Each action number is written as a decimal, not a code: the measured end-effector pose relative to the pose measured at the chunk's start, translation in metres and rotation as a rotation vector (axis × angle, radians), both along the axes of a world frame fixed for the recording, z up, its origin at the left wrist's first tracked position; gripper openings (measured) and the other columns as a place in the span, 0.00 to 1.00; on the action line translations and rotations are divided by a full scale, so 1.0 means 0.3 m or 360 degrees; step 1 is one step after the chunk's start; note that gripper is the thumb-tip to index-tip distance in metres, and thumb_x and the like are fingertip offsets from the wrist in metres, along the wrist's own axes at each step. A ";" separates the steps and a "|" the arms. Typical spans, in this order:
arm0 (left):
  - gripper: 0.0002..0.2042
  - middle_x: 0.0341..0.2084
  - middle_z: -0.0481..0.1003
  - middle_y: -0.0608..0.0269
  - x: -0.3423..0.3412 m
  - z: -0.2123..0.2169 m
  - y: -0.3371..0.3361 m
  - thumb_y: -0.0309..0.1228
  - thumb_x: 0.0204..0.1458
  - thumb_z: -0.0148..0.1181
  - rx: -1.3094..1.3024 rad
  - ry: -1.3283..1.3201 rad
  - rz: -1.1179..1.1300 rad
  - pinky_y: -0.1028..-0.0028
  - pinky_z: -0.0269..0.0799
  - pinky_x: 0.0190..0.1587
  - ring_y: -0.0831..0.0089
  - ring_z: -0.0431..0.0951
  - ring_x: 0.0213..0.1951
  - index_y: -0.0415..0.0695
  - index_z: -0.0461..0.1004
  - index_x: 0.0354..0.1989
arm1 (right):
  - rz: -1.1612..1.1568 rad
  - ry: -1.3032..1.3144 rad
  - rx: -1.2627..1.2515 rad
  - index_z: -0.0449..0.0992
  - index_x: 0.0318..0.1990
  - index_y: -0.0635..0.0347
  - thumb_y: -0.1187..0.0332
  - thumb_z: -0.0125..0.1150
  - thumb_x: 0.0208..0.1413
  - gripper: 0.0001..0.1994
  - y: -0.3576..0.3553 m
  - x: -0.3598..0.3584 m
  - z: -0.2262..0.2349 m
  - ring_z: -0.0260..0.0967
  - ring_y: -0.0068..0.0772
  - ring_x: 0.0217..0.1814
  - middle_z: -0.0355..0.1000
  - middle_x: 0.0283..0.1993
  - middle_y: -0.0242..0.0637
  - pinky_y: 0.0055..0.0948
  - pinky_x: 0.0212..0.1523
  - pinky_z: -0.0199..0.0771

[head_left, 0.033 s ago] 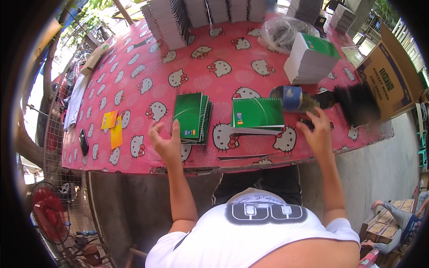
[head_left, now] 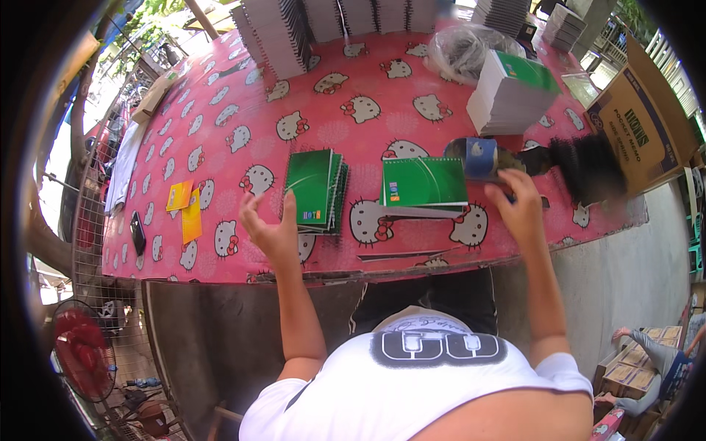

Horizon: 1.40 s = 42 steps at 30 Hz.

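Observation:
My left hand (head_left: 269, 234) is beside the left edge of a small stack of green-covered spiral notebooks (head_left: 312, 187). Its fingers are curled but apart, with the thumb close to the top cover and nothing in its grasp. My right hand (head_left: 521, 208) hovers right of a second small pile of green notebooks (head_left: 423, 182), whose spiral side faces away from me. Thumb and forefinger are spread with a gap between them. Partly hidden under this hand lies a small dark object (head_left: 545, 202) I cannot make out. A blue-labelled cylindrical container (head_left: 482, 158) rests just beyond the fingertips.
Black spiral coils (head_left: 588, 169) sit beside an open cardboard box (head_left: 641, 125). A tall notebook stack (head_left: 507, 103) and a clear plastic bag (head_left: 471, 55) stand behind. Bound stacks (head_left: 276, 40) line the back. Yellow packets (head_left: 190, 213) and a phone (head_left: 137, 233) lie left.
My right hand has moved slightly left and away from me, toward the right notebook pile, and its thumb and forefinger have drawn closer. My left hand has shifted barely.

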State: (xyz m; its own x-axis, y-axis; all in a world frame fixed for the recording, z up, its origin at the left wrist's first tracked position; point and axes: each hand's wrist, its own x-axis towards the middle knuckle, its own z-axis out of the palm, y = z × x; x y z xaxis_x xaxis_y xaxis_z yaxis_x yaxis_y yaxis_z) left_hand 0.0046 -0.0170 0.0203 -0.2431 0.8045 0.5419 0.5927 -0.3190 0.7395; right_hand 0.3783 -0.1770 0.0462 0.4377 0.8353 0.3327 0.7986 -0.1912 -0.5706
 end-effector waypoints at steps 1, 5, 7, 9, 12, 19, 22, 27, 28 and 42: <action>0.19 0.53 0.67 0.49 0.047 0.059 0.013 0.35 0.46 0.70 0.0152 0.0018 -0.0007 0.62 0.60 0.60 0.57 0.66 0.58 0.40 0.71 0.42 | -0.0002 0.0536 -0.0047 0.72 0.53 0.67 0.55 0.71 0.46 0.30 0.070 -0.017 0.049 0.68 0.42 0.50 0.68 0.52 0.48 0.36 0.47 0.70; 0.20 0.55 0.65 0.50 0.208 0.204 -0.009 0.30 0.48 0.67 0.0213 -0.0142 -0.0484 0.62 0.60 0.60 0.59 0.65 0.58 0.41 0.69 0.49 | 0.0024 0.0353 -0.0096 0.71 0.51 0.67 0.59 0.69 0.48 0.26 0.203 -0.060 -0.013 0.71 0.37 0.41 0.71 0.43 0.46 0.32 0.42 0.71; 0.22 0.57 0.63 0.52 0.260 0.215 -0.030 0.25 0.50 0.64 0.0081 -0.0392 -0.0768 0.64 0.59 0.61 0.60 0.65 0.58 0.42 0.66 0.53 | 0.0014 0.0154 -0.0032 0.70 0.48 0.68 0.62 0.70 0.48 0.24 0.182 -0.049 -0.012 0.70 0.35 0.37 0.72 0.38 0.43 0.31 0.41 0.71; 0.24 0.58 0.62 0.54 0.316 0.212 -0.052 0.22 0.51 0.60 -0.0069 -0.0653 -0.0997 0.66 0.59 0.61 0.63 0.65 0.58 0.43 0.63 0.58 | -0.0065 0.0314 0.0068 0.69 0.45 0.66 0.65 0.71 0.47 0.22 0.160 0.009 -0.016 0.69 0.34 0.34 0.72 0.35 0.41 0.30 0.39 0.71; 0.27 0.60 0.62 0.57 0.387 0.191 -0.078 0.19 0.51 0.57 -0.0323 -0.0765 -0.1180 0.69 0.61 0.59 0.67 0.66 0.57 0.44 0.59 0.61 | -0.0010 0.0840 0.0153 0.67 0.43 0.64 0.71 0.73 0.43 0.21 0.149 0.026 -0.011 0.70 0.31 0.32 0.72 0.34 0.39 0.30 0.35 0.72; 0.26 0.44 0.77 0.56 0.416 0.097 -0.081 0.18 0.53 0.52 -0.0565 -0.0187 -0.1131 0.70 0.68 0.50 0.70 0.75 0.45 0.43 0.59 0.62 | 0.0060 0.0591 -0.0032 0.68 0.46 0.62 0.62 0.75 0.40 0.27 0.212 -0.067 0.009 0.72 0.37 0.38 0.73 0.36 0.42 0.33 0.41 0.71; 0.24 0.42 0.78 0.51 0.404 0.108 -0.079 0.22 0.53 0.54 -0.0644 -0.0227 -0.1310 0.68 0.71 0.50 0.61 0.79 0.46 0.40 0.60 0.60 | 0.0009 0.0613 -0.0178 0.67 0.49 0.61 0.63 0.75 0.39 0.30 0.186 -0.077 0.057 0.72 0.37 0.39 0.73 0.35 0.41 0.33 0.42 0.71; 0.25 0.48 0.76 0.51 0.397 0.100 -0.048 0.21 0.52 0.56 -0.0459 -0.0065 -0.1266 0.72 0.70 0.51 0.68 0.77 0.49 0.40 0.62 0.60 | 0.0227 0.0713 0.0037 0.65 0.53 0.60 0.68 0.72 0.41 0.30 0.220 -0.071 0.007 0.72 0.37 0.34 0.73 0.35 0.40 0.32 0.39 0.72; 0.24 0.48 0.76 0.51 0.400 0.114 -0.066 0.21 0.52 0.57 -0.0435 -0.0023 -0.1270 0.71 0.71 0.51 0.66 0.78 0.48 0.39 0.62 0.59 | 0.0207 0.0690 -0.0018 0.64 0.53 0.60 0.69 0.72 0.41 0.30 0.203 -0.082 0.029 0.72 0.36 0.35 0.73 0.35 0.40 0.32 0.39 0.72; 0.35 0.53 0.67 0.47 0.431 0.190 -0.113 0.21 0.48 0.63 -0.0437 -0.0184 -0.1288 0.70 0.69 0.53 0.61 0.72 0.53 0.42 0.53 0.66 | 0.0555 0.0940 0.0466 0.66 0.50 0.59 0.86 0.66 0.43 0.26 0.115 -0.135 0.086 0.66 0.22 0.42 0.67 0.39 0.31 0.21 0.43 0.67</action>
